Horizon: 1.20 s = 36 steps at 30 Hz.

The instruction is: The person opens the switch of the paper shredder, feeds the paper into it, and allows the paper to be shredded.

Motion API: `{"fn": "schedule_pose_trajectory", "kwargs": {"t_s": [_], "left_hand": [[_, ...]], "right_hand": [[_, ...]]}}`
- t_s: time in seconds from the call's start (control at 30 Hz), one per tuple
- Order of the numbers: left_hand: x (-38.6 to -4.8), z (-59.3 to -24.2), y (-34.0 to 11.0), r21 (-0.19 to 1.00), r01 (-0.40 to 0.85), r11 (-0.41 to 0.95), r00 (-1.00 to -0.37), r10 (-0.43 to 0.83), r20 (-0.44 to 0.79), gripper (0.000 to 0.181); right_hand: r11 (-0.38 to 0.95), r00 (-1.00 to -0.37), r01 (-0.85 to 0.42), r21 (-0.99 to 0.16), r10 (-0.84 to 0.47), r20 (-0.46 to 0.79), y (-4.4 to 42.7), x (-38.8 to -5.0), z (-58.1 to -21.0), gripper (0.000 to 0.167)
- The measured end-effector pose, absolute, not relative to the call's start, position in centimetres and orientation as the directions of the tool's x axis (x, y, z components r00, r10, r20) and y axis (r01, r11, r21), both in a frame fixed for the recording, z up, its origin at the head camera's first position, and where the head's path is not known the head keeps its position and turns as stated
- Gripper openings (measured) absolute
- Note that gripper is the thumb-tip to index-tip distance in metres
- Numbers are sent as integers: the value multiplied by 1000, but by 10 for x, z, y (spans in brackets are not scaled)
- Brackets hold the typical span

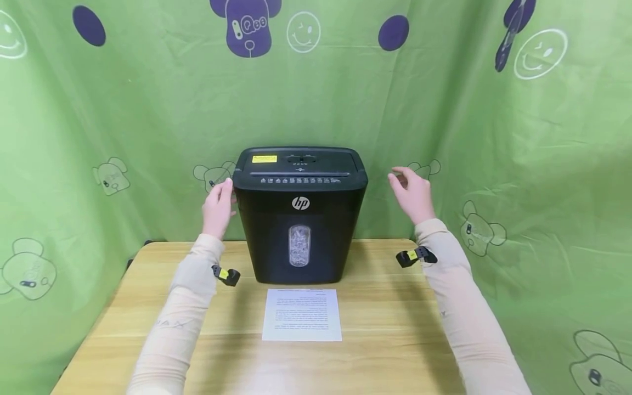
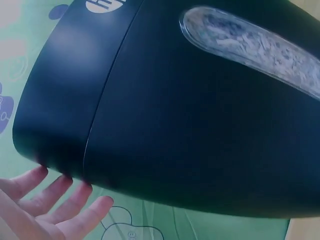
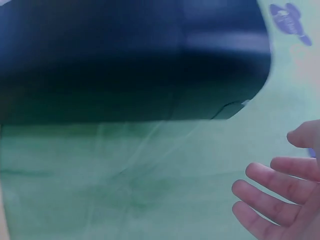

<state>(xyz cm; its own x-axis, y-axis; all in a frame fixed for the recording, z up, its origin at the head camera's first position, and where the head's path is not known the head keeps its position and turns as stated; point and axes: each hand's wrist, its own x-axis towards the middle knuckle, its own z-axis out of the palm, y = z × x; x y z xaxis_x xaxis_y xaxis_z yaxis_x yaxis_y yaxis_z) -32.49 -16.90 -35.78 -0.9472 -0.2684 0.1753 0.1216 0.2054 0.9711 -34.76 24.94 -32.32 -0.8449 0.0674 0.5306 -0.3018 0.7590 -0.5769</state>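
Observation:
A black HP paper shredder (image 1: 269, 236) stands upright at the back of the table, its clear window (image 2: 250, 44) showing paper shreds inside. My left hand (image 1: 219, 206) is at the shredder's upper left side, fingers extended; in the left wrist view its fingertips (image 2: 75, 197) lie at the edge of the casing, and I cannot tell whether they press on it. To the right of the shredder, my right hand (image 1: 412, 193) hangs in the air with fingers loosely bent, apart from the casing and holding nothing. A printed sheet of paper (image 1: 302, 315) lies flat in front of the shredder.
The wooden table (image 1: 380, 351) carries the shredder and the sheet. A green patterned curtain (image 1: 316, 99) closes in the back and both sides. Each forearm wears a strapped black wrist camera (image 1: 416, 256).

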Motion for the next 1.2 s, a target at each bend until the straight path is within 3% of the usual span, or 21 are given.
{"fn": "schedule_pose_trajectory", "kwargs": {"t_s": [0.4, 0.67, 1.2], "left_hand": [[-333, -354, -157, 983, 96, 154, -932, -333, 143, 65], [-334, -353, -152, 990, 96, 99, -909, -397, 128, 51], [-337, -358, -153, 991, 103, 85, -895, -427, 130, 48]], "right_hand": [[676, -793, -403, -617, 78, 604, 210, -339, -284, 39], [602, -822, -418, -681, 69, 566, 164, -347, -273, 36], [558, -856, -427, -712, 5, 517, 81, -381, -256, 32]]}}
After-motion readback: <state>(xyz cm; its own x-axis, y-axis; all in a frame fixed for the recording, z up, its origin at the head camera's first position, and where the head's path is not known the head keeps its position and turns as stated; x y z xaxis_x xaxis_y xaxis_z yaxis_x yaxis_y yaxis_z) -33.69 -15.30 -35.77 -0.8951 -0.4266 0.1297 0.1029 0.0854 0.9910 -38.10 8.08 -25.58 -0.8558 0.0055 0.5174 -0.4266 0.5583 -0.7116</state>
